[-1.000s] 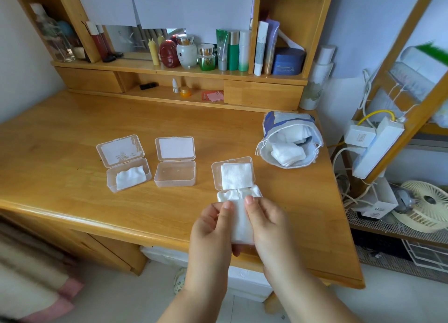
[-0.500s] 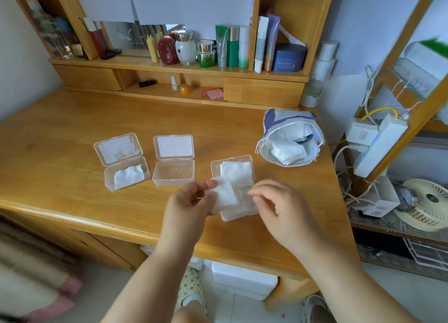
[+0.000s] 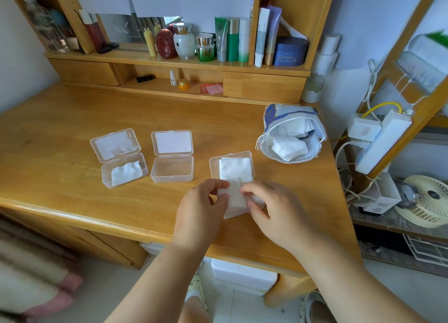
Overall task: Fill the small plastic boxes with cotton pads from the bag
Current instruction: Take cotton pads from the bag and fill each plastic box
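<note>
Left hand (image 3: 201, 208) pinches the cotton pad's (image 3: 234, 196) left edge, right hand (image 3: 274, 211) pinches its right, over the right box (image 3: 231, 167). Leftward on the desk (image 3: 60, 140), the left box (image 3: 121, 162) holds pads, the middle box (image 3: 172, 160) sits bare; far right, the bag (image 3: 291, 133).

Cosmetic bottles (image 3: 232, 40) and a blue jar (image 3: 289, 51) line the wooden shelf (image 3: 169, 61).

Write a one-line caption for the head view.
Both hands, left and right, press cotton pads into the rightmost box.
</note>
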Demonstrator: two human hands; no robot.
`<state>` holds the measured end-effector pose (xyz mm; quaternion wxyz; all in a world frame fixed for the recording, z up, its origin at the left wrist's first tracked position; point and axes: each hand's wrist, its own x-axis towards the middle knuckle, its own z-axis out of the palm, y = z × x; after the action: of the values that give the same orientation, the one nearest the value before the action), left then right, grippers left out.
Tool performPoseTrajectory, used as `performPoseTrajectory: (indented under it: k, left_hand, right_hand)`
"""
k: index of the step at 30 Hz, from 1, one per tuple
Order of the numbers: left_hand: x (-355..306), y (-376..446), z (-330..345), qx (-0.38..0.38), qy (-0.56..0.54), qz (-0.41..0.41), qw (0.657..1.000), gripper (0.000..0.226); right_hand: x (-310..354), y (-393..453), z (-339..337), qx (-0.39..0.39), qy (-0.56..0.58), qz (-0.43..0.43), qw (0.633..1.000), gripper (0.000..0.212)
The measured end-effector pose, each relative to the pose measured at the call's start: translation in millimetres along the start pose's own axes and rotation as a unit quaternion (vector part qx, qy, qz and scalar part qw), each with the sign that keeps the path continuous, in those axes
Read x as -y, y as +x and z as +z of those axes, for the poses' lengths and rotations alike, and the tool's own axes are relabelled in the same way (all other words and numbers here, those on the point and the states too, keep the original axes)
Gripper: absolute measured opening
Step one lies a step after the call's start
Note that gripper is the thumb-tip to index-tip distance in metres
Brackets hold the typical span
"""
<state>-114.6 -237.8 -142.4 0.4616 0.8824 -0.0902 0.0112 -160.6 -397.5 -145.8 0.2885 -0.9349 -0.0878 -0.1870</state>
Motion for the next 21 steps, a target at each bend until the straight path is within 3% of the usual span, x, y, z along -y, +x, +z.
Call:
performPoseTrajectory:
  k: [7,11,18,21]
  left_hand:
    - [0,-10,3,-0.059,0.154,0.123,0.979,0.02]
    - [2,-8,4,-0.076,0.188,0.102,0.974,0.017]
    - [9,-7,-3,-0.024,0.071,0.05,0.996,0.013]
    - [11,-6,-5,-0.022,0.035,0.031,0.999,0.022]
  right_hand:
    - [2,3,-2,0.038,-0.005,-0.013,0.999,0.019]
    - [6,6,0,0.041,-0.005,0.016,0.999,0.017]
    - [8,11,3,0.03,-0.013,0.07,0.997,0.017]
    - [8,9,4,0.029,-0.017,0.075,0.997,0.017]
